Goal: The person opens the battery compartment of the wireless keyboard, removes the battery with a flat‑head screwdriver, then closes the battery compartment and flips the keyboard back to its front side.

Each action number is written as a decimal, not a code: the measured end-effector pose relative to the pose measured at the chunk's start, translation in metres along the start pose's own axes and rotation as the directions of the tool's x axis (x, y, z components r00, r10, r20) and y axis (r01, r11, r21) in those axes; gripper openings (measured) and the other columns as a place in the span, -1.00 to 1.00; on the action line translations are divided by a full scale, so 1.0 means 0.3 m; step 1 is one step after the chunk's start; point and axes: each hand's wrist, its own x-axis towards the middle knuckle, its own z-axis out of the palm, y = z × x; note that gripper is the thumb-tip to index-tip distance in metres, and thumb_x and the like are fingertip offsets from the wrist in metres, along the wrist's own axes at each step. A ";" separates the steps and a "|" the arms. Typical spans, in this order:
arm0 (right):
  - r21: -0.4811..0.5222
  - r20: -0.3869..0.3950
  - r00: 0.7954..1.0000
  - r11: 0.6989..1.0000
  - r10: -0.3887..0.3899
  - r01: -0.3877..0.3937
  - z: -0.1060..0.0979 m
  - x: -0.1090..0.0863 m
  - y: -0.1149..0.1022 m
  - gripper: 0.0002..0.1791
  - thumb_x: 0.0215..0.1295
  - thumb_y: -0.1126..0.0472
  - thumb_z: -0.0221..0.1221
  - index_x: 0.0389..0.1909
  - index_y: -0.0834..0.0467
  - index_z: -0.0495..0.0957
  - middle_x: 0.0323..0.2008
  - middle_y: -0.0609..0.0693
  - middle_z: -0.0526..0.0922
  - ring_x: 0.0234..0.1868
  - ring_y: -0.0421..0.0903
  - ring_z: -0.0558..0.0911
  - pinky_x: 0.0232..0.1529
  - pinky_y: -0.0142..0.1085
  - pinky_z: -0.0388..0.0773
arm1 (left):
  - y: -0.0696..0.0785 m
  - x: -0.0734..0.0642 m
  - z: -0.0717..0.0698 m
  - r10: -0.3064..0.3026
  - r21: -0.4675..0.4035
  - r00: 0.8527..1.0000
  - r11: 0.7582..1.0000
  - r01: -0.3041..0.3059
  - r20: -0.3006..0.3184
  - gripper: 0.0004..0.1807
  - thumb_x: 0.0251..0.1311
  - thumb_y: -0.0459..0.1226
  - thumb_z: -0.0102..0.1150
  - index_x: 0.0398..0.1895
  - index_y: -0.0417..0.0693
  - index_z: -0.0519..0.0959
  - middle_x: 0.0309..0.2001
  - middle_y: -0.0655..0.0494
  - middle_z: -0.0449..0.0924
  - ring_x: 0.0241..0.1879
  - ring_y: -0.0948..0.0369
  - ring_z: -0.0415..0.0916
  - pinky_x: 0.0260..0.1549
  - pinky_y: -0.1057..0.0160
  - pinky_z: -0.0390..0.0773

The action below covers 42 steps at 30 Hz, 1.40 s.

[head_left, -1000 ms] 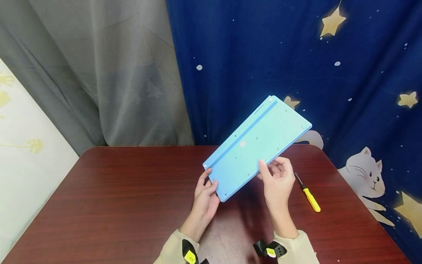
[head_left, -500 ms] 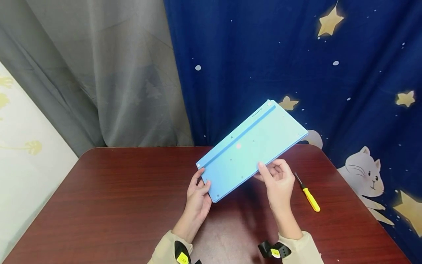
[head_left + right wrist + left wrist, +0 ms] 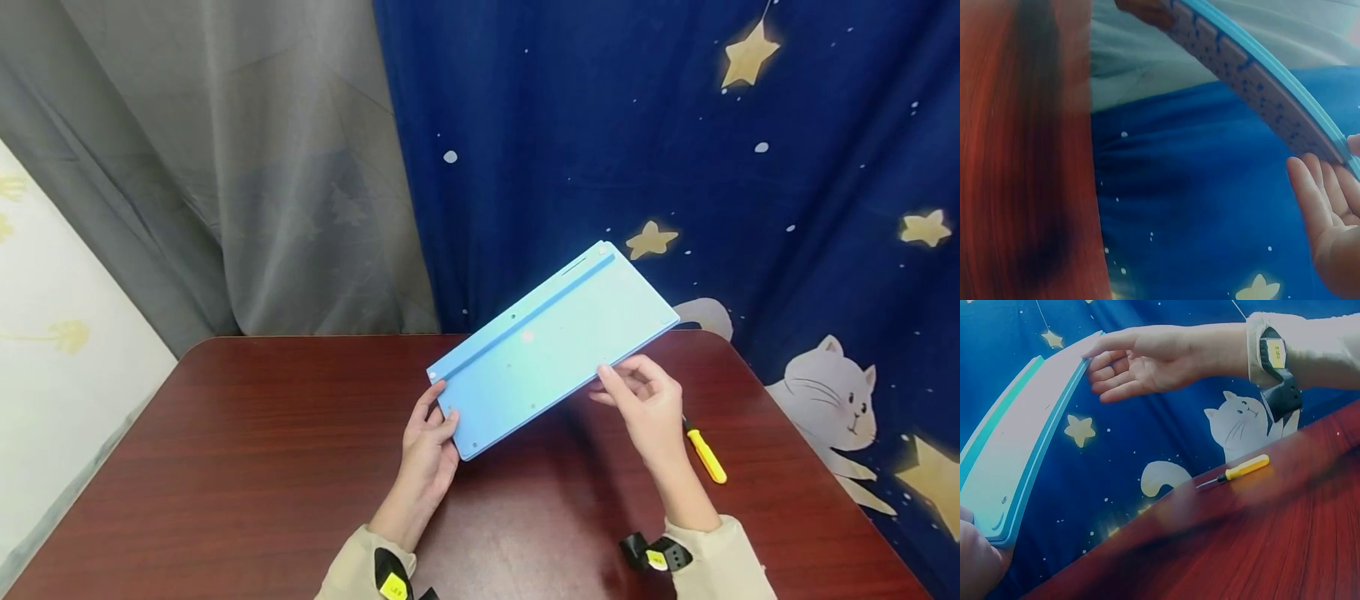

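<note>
A light blue keyboard (image 3: 555,350) hangs tilted above the table, its underside with small screw holes facing the head camera. Its keys (image 3: 1235,75) show from the other side in the right wrist view. My left hand (image 3: 429,446) grips the lower left end, thumb on the underside and other fingers partly behind. On the near long edge, toward the right end, my right hand (image 3: 648,408) pinches the keyboard between thumb and fingers. In the left wrist view that right hand (image 3: 1154,359) is at the keyboard's far end, while the left hand (image 3: 982,562) is only partly seen.
A screwdriver (image 3: 707,457) with a yellow handle lies on the dark red wooden table (image 3: 262,467), right of my right hand, its shaft mostly hidden by that hand in the head view. Behind the table hang a grey curtain (image 3: 300,167) and a blue starry curtain (image 3: 562,125).
The keyboard has moved left and slightly down, tilting flatter, with my left hand going left along with it. My right hand has shifted a little right, nearer the keyboard's right end.
</note>
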 end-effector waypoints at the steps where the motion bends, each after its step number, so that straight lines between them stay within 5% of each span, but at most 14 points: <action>1: -0.016 0.004 1.000 1.000 0.002 -0.002 -0.007 0.004 0.000 -0.91 0.16 0.55 0.09 -0.34 0.54 0.42 -0.44 0.09 0.63 -0.48 -0.04 0.65 -0.41 -0.24 0.56 | 0.003 -0.001 -0.003 0.001 0.010 1.000 1.000 -0.001 0.005 -0.46 0.25 -0.63 -0.29 0.28 -0.14 0.15 0.33 -0.15 0.06 0.17 0.07 0.18 -0.06 0.25 0.40; 10: 0.010 0.033 0.999 1.000 -0.025 0.025 -0.095 0.025 0.056 -0.89 0.17 0.41 0.17 -0.33 0.41 0.51 -0.40 0.09 0.64 -0.45 -0.06 0.66 -0.39 -0.27 0.56 | 0.032 -0.009 -0.024 -0.005 0.034 1.000 0.999 0.005 0.000 -0.45 0.22 -0.66 -0.28 0.25 -0.11 0.20 0.31 -0.13 0.10 0.14 0.12 0.23 -0.07 0.25 0.40; 14: 0.000 0.022 1.000 1.000 -0.011 0.011 -0.116 0.032 0.044 -0.90 0.17 0.43 0.15 -0.32 0.42 0.50 -0.39 0.09 0.63 -0.44 -0.07 0.66 -0.40 -0.26 0.56 | 0.043 -0.010 -0.036 -0.005 0.052 1.000 0.999 0.004 0.012 -0.45 0.22 -0.66 -0.26 0.24 -0.11 0.22 0.31 -0.13 0.10 0.13 0.13 0.23 -0.05 0.25 0.39; 15: -0.053 0.002 1.000 0.999 0.012 -0.012 -0.097 0.031 -0.011 -0.92 0.16 0.47 0.15 -0.33 0.43 0.49 -0.40 0.07 0.63 -0.46 -0.06 0.66 -0.43 -0.26 0.56 | 0.046 -0.009 -0.040 -0.004 0.055 1.000 0.998 0.003 0.015 -0.45 0.21 -0.66 -0.26 0.24 -0.11 0.22 0.31 -0.13 0.10 0.14 0.14 0.22 -0.05 0.26 0.39; 22: -0.082 -0.009 0.999 0.996 0.036 -0.037 -0.121 0.036 -0.024 -0.94 0.16 0.50 0.13 -0.39 0.31 0.49 -0.43 0.04 0.63 -0.45 -0.10 0.66 -0.41 -0.26 0.55 | 0.064 -0.008 -0.073 -0.019 0.078 1.000 0.997 0.018 0.021 -0.45 0.21 -0.65 -0.24 0.25 -0.10 0.22 0.30 -0.10 0.12 0.10 0.16 0.27 -0.06 0.26 0.39; 30: -0.128 -0.023 0.997 0.989 0.077 -0.079 -0.155 0.036 -0.020 -0.82 0.16 0.41 0.19 -0.24 0.41 0.51 -0.41 -0.01 0.63 -0.44 -0.11 0.64 -0.39 -0.27 0.55 | 0.091 -0.008 -0.100 -0.013 0.130 0.999 0.992 0.007 0.050 -0.44 0.22 -0.65 -0.22 0.27 -0.14 0.19 0.27 -0.09 0.18 0.11 0.17 0.27 -0.05 0.26 0.40; 33: -0.105 0.028 0.997 0.992 0.071 -0.068 -0.200 0.042 0.045 -0.77 0.15 0.31 0.22 -0.20 0.36 0.54 -0.38 0.00 0.63 -0.42 -0.12 0.63 -0.36 -0.29 0.55 | 0.099 -0.011 -0.108 -0.009 0.163 0.999 0.987 0.001 0.052 -0.44 0.22 -0.64 -0.23 0.29 -0.16 0.16 0.26 -0.09 0.19 0.12 0.18 0.27 -0.07 0.26 0.41; 38: -0.195 0.068 0.991 0.976 0.115 -0.100 -0.223 0.052 0.048 -0.72 0.21 0.25 0.18 -0.18 0.41 0.52 -0.39 -0.02 0.63 -0.46 -0.18 0.63 -0.38 -0.28 0.56 | 0.107 -0.009 -0.117 -0.013 0.205 0.998 0.979 0.000 0.060 -0.44 0.24 -0.63 -0.24 0.30 -0.16 0.14 0.26 -0.07 0.20 0.12 0.17 0.27 -0.09 0.24 0.43; 39: -0.269 0.054 0.988 0.955 0.145 -0.125 -0.194 0.050 -0.013 -0.72 0.23 0.27 0.16 -0.18 0.44 0.50 -0.42 -0.04 0.63 -0.48 -0.19 0.63 -0.41 -0.28 0.56 | 0.108 -0.008 -0.117 -0.016 0.206 0.998 0.979 0.005 0.056 -0.45 0.24 -0.63 -0.24 0.30 -0.15 0.15 0.25 -0.06 0.21 0.11 0.17 0.28 -0.10 0.24 0.44; 42: -0.327 0.084 0.976 0.930 0.203 -0.166 -0.204 0.055 -0.010 -0.67 0.25 0.29 0.13 -0.10 0.49 0.45 -0.41 -0.08 0.62 -0.45 -0.19 0.64 -0.40 -0.29 0.57 | 0.109 -0.004 -0.119 -0.025 0.211 0.999 0.977 0.016 0.039 -0.46 0.24 -0.62 -0.23 0.28 -0.13 0.18 0.23 -0.05 0.24 0.10 0.16 0.29 -0.12 0.21 0.45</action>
